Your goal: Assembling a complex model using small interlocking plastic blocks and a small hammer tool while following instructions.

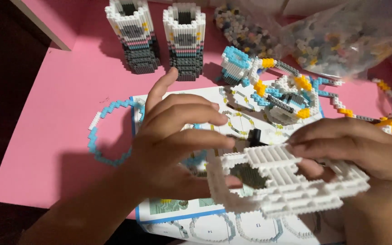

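Hands both on white brick shell (286, 181), mid-frame, held just above the instruction sheet (182, 211). Left hand (178, 145) is at the shell's left end: fingers spread and curled over the top edge, thumb looks to be underneath near the dark opening, so closed on the piece, not wide. Right hand (359, 149) is at the right end, fingers laid flat along the upper rear edge, at least one finger showing through a gap in the shell; also gripping it. Can't tell how firm either grip is, some motion blur.

Key relation: shell's long axis runs left-right, slightly down toward the right, between the two hands, one hand per end. Neither hand is nearer; both touching. Ribbed top face is toward the camera, opening at left-centre.

Outward: small black piece (254, 134) on the sheet just behind the shell, btw the two hands' fingertips. Blue-white ring (103, 136) lies flat on pink table (60, 113), left of left hand, apart from it. Behind: round white/blue/yellow assembly (286, 97), near right fingertips but not touching. Far back: two grey-white towers (159, 38), upright, side by side. Top right: clear bag of loose bricks (341, 41).
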